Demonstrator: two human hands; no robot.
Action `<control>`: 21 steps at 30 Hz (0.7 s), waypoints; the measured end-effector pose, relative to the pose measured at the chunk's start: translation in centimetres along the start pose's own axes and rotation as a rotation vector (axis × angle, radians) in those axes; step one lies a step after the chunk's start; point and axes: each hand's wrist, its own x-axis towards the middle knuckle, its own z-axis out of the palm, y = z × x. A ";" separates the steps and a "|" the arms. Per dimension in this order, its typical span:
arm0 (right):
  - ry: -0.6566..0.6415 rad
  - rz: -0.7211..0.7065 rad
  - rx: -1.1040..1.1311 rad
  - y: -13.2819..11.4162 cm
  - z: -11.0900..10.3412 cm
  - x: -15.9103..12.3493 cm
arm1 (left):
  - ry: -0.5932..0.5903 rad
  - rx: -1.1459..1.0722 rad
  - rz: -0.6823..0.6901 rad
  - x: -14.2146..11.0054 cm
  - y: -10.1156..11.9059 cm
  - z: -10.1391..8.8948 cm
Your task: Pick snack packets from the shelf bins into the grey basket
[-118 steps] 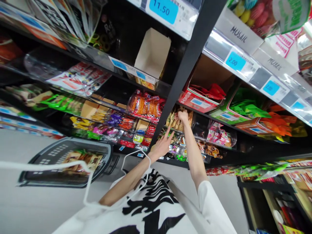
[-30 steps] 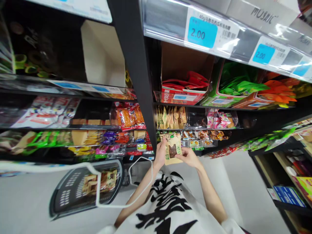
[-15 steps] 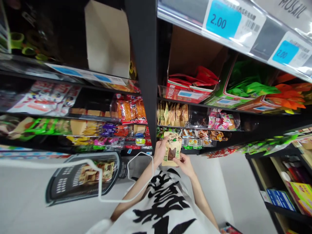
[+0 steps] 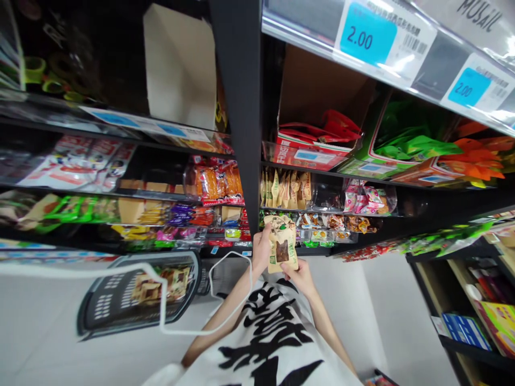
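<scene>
Together, left hand (image 4: 261,251) and right hand (image 4: 298,277) pinch a tan snack pouch (image 4: 282,244) (upright) before the shelves (image 4: 241,123).

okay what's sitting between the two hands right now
In the head view, a tan snack pouch with a clear window sits between them: the left hand grips its left edge, the right hand its lower right corner.

This is a shop, a small grocery or snack store. Black shelves (image 4: 237,107) run in tiers, packed with bagged snacks (image 4: 213,182) and open display cartons (image 4: 309,153) of sachets. Blue price tags (image 4: 365,33) reading 2.00 sit in clear strips along the shelf edges. A dark shopping basket (image 4: 120,300) holding packets stands on the pale floor (image 4: 48,343) of the aisle.
</scene>
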 end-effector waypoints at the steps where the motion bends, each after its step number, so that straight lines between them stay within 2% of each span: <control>1: 0.005 -0.002 0.000 0.1 0.1 0.1 | -0.001 -0.009 0.000 0.0 0.1 -0.1; 8: 0.025 -0.002 0.003 0.8 0.8 0.3 | 0.016 -0.015 0.005 0.1 0.1 -0.6; 16: 0.086 -0.046 0.042 -0.3 0.9 0.2 | -0.030 -0.065 0.003 0.3 0.3 -0.3; 19: 0.170 -0.084 0.000 -0.6 0.9 0.2 | -0.061 -0.074 0.026 0.3 0.3 -0.1; 21: 0.295 -0.125 -0.064 -0.6 0.9 0.1 | -0.065 -0.101 0.076 0.2 0.3 0.2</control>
